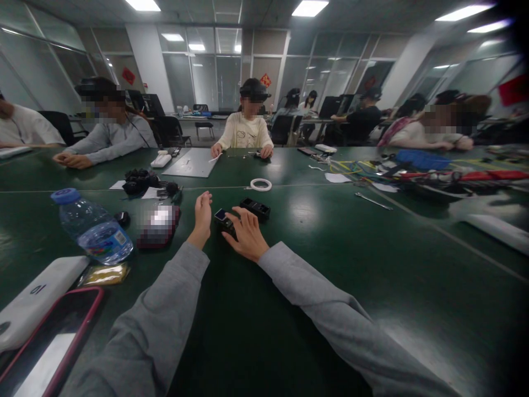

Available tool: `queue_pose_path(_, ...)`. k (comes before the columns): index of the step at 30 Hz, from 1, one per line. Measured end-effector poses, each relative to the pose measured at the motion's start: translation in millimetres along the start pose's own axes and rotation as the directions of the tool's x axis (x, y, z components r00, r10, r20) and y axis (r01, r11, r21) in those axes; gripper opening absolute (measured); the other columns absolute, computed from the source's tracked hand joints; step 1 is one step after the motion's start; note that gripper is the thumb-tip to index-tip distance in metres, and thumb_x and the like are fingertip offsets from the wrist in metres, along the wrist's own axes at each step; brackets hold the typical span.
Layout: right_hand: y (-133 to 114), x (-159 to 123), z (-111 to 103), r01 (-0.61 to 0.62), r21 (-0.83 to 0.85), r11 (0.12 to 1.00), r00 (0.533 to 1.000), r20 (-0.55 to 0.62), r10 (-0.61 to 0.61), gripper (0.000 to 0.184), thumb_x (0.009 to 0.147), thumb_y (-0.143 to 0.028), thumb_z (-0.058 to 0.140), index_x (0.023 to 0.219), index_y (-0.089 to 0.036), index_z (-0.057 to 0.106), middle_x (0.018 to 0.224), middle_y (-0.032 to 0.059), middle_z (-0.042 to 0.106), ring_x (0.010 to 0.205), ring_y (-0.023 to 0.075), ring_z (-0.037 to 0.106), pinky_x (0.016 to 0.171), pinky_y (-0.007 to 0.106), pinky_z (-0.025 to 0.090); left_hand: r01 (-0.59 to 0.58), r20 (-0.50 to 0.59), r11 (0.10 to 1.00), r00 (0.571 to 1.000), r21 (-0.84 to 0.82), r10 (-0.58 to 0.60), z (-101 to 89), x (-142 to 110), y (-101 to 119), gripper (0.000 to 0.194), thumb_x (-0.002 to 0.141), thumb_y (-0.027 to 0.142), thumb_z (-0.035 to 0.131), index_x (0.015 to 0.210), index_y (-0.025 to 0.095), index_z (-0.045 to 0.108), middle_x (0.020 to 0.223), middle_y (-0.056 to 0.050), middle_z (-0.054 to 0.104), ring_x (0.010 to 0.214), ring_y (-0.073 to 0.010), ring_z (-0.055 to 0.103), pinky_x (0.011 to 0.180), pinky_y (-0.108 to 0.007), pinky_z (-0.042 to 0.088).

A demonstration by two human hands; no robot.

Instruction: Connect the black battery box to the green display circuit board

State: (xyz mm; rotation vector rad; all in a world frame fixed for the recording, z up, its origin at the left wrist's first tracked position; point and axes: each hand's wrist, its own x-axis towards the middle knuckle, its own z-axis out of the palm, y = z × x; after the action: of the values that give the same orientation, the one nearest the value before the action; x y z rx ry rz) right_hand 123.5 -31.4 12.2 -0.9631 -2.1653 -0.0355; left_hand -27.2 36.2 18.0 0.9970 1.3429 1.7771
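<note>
In the head view, my left hand (202, 219) stands on edge above the table, its fingers stretched out and pointing away, holding nothing. My right hand (248, 234) hovers over or rests on a small black device with a little screen (221, 215). Its thumb and fingers are apart around the device's near right side; whether they touch it I cannot tell. Part of the device is hidden behind those fingers. Just beyond the right hand lies a black case with dark openings (257, 208). A white ring (260, 189), perhaps a tape roll, lies farther back.
On the left are a water bottle (99, 229), a phone with a red edge (159, 226), a white device (41, 298), and a pink-framed phone (53, 336). A grey board (190, 164) lies before a person (246, 127) opposite. Cables (417, 173) and tweezers (373, 201) lie right.
</note>
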Motion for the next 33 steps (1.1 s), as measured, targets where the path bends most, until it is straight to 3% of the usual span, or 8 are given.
queue_pose_path(3,-38.4,-3.4,-1.9,0.063,0.191,0.980,0.998,0.014,-0.067,0.024,0.089,-0.023,0.041,0.112,-0.017,0.049,0.118,0.0110,0.047,0.115,0.0233,0.038,0.098,0.042,0.032,0.027,0.017,0.999,0.999,0.027,-0.028,-1.0,3.5,-3.4,0.029,0.088,0.033,0.040,0.107,0.017,0.055,0.114,-0.010,0.060,0.097,-0.0164,0.058,0.083,-0.030,0.045)
queue_pose_path(6,-67.7,-7.6,6.4,-0.002,0.443,0.897,1.000,0.020,-0.007,0.017,0.089,-0.018,0.039,0.103,-0.016,0.049,0.106,0.0087,0.050,0.104,0.0187,0.044,0.093,0.036,0.038,0.057,0.025,0.998,0.998,0.036,-0.058,-4.2,9.3,-8.3,0.028,0.087,0.032,0.040,0.107,0.018,0.055,0.113,-0.010,0.061,0.089,-0.0151,0.061,0.075,-0.027,0.046)
queue_pose_path(9,-74.0,-8.0,18.0,-0.138,0.601,0.788,0.988,0.032,0.148,0.016,0.089,-0.013,0.037,0.098,-0.016,0.051,0.100,0.0067,0.051,0.099,0.0163,0.046,0.091,0.034,0.039,0.062,-0.007,0.998,0.998,0.014,-0.062,-8.0,11.9,-11.4,0.028,0.087,0.030,0.039,0.107,0.018,0.055,0.111,-0.009,0.062,0.083,-0.0133,0.062,0.068,-0.024,0.045)
queue_pose_path(12,-65.0,-6.1,27.6,-0.286,0.728,0.624,0.958,0.228,0.172,0.020,0.089,-0.010,0.037,0.093,-0.016,0.055,0.094,0.0040,0.056,0.092,0.0137,0.051,0.088,0.030,0.041,0.078,-0.017,0.997,0.997,-0.020,-0.079,-13.1,11.5,-12.3,0.027,0.086,0.029,0.040,0.106,0.018,0.055,0.109,-0.009,0.063,0.080,-0.0122,0.062,0.066,-0.023,0.043)
queue_pose_path(15,-55.1,-4.4,32.6,-0.445,0.782,0.437,0.873,0.487,0.018,0.016,0.087,-0.011,0.044,0.092,-0.014,0.059,0.089,0.0024,0.059,0.082,0.0117,0.055,0.079,0.026,0.045,0.094,-0.025,0.994,0.995,-0.054,-0.095,-19.7,11.9,-11.6,0.026,0.085,0.030,0.041,0.105,0.020,0.055,0.108,-0.008,0.064,0.079,-0.0118,0.062,0.065,-0.023,0.042)
queue_pose_path(19,-46.9,-1.1,31.5,-0.566,0.766,0.305,0.722,0.639,-0.265,0.016,0.083,-0.014,0.054,0.096,-0.013,0.062,0.089,0.0015,0.060,0.078,0.0100,0.056,0.074,0.022,0.046,0.073,-0.057,0.996,0.995,-0.058,-0.076,-21.7,11.4,-9.9,0.025,0.085,0.030,0.042,0.103,0.020,0.056,0.104,-0.007,0.065,0.077,-0.0121,0.063,0.067,-0.024,0.042)
queue_pose_path(25,-46.3,3.3,29.7,-0.622,0.660,0.421,0.511,0.750,-0.421,0.023,0.072,0.004,0.050,0.084,-0.009,0.065,0.070,-0.0031,0.059,0.063,0.0070,0.054,0.062,0.017,0.044,0.065,0.070,0.996,0.996,-0.064,-0.060,-3.7,-2.9,-5.1,0.025,0.086,0.031,0.043,0.104,0.019,0.056,0.103,-0.007,0.065,0.075,-0.0116,0.062,0.066,-0.023,0.044)
queue_pose_path(33,-66.9,9.9,19.2,-0.275,0.652,0.706,0.453,0.736,-0.503,0.018,0.065,0.003,0.056,0.074,-0.010,0.065,0.069,-0.0033,0.060,0.069,0.0099,0.055,0.066,0.018,0.041,0.059,0.100,0.993,0.994,-0.099,-0.049,8.1,-14.6,-3.0,0.022,0.086,0.028,0.045,0.100,0.016,0.058,0.097,-0.009,0.065,0.079,-0.0128,0.061,0.075,-0.026,0.046)
